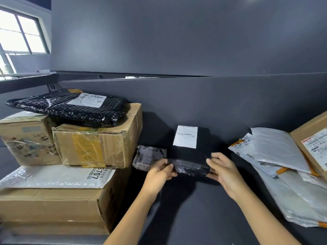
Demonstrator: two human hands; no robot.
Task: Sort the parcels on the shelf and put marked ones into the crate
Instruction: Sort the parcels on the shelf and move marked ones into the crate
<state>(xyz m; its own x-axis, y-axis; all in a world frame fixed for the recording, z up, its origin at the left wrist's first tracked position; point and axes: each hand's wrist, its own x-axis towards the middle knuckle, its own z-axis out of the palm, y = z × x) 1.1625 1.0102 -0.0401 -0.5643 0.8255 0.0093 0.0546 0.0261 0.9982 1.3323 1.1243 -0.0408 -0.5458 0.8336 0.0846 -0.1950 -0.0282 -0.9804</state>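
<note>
Gripping the near end of a black, plastic-wrapped rectangular parcel (190,156), the left hand (159,172) and the right hand (224,172) are meeting over the middle of the dark grey shelf (203,213). The left fingers (169,167) are curling round the parcel's near left corner. The right fingers (216,156) are clasping its near right corner, with the thumb lying on the front face. A white printed label (185,137) is sitting on the parcel's top face, toward the shelf's back edge. Whether the parcel's underside is resting on the shelf cannot be told.

A small white poly-bag parcel (147,157) is lying just beside the black parcel, on its left.

Toward the shelf's left edge, a brown cardboard box with yellow tape (95,144) and a second taped brown cardboard box (23,138) are standing on a white bubble mailer (53,176). That mailer is lying on a large brown carton (53,207). A black bubble-wrap mailer (70,110) is lying across the tops of both boxes.

Toward the right edge, a pile of grey-white plastic mailers (276,149) is lying overlapped, touching a tilted brown labelled box (313,138) at the far right corner.
</note>
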